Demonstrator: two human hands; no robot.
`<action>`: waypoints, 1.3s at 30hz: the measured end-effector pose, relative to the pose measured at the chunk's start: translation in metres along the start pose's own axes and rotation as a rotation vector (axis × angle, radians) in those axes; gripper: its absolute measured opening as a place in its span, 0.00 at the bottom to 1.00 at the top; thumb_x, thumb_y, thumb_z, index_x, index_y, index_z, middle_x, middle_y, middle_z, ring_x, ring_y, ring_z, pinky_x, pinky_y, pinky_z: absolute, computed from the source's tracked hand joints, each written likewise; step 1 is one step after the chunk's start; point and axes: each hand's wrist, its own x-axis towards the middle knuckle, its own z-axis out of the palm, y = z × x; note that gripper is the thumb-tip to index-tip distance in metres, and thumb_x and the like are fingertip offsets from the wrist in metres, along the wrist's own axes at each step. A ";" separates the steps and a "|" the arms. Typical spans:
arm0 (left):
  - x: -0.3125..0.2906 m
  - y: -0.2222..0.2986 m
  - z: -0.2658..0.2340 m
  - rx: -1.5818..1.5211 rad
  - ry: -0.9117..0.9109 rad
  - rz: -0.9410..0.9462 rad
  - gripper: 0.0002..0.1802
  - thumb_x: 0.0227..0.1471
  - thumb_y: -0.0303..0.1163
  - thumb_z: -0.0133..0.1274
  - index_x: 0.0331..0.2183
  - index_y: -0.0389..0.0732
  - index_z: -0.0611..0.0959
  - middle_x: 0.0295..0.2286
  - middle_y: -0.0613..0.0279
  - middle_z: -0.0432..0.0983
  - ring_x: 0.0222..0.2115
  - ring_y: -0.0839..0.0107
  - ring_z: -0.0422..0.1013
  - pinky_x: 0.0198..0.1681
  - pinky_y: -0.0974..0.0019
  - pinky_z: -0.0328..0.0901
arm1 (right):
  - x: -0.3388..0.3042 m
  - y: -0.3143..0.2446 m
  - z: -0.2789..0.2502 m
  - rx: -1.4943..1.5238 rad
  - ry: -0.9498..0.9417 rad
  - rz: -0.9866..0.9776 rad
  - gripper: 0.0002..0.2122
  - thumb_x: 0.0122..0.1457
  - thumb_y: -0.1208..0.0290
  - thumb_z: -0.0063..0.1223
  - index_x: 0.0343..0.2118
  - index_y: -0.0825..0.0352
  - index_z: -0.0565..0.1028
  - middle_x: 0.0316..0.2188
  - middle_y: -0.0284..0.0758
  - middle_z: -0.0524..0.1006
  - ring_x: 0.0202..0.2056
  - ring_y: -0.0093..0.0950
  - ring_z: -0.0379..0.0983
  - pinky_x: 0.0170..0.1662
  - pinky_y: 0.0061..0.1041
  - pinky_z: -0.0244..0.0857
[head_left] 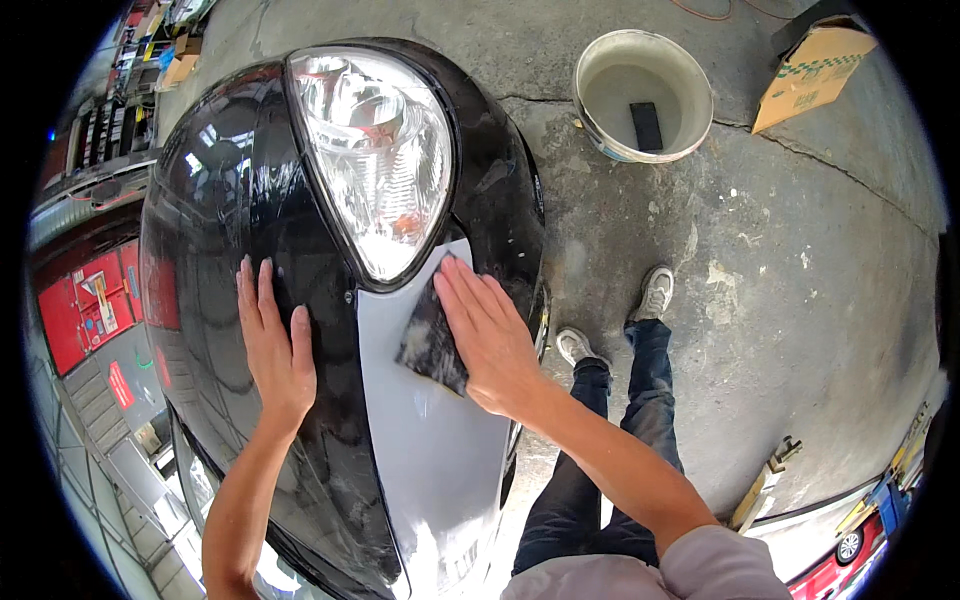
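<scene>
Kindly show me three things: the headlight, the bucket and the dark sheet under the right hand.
Headlight (378,155), head view: middle of its clear cover.
Bucket (643,48), head view: its far inner wall.
Dark sheet (427,345), head view: its uncovered part.

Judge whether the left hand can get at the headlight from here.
Probably yes: the left hand is near the headlight, seemingly resting on the black hood, with nothing visible standing between them.

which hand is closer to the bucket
Right. The right hand, on the dark sheet over the grey panel, is left of the bucket; the left hand, at the black hood, is much farther left.
</scene>
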 end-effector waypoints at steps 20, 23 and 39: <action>0.000 0.002 -0.003 -0.011 -0.018 0.001 0.33 0.68 0.41 0.40 0.68 0.35 0.60 0.69 0.42 0.49 0.70 0.43 0.46 0.71 0.49 0.43 | 0.015 0.019 -0.006 -0.012 -0.013 -0.011 0.39 0.50 0.82 0.51 0.68 0.78 0.55 0.72 0.50 0.53 0.73 0.42 0.47 0.73 0.43 0.42; -0.002 0.002 -0.001 0.002 -0.015 0.002 0.33 0.68 0.41 0.39 0.68 0.35 0.60 0.69 0.42 0.49 0.70 0.43 0.46 0.71 0.49 0.43 | 0.002 0.012 -0.007 -0.001 -0.057 0.000 0.38 0.49 0.83 0.50 0.67 0.79 0.56 0.71 0.50 0.54 0.73 0.42 0.48 0.73 0.43 0.43; 0.001 0.001 -0.002 -0.022 -0.045 0.001 0.34 0.68 0.42 0.37 0.68 0.33 0.59 0.69 0.37 0.47 0.69 0.41 0.47 0.70 0.49 0.44 | 0.010 -0.043 0.040 0.457 0.354 0.345 0.40 0.58 0.68 0.55 0.68 0.84 0.49 0.71 0.60 0.46 0.73 0.54 0.41 0.74 0.46 0.37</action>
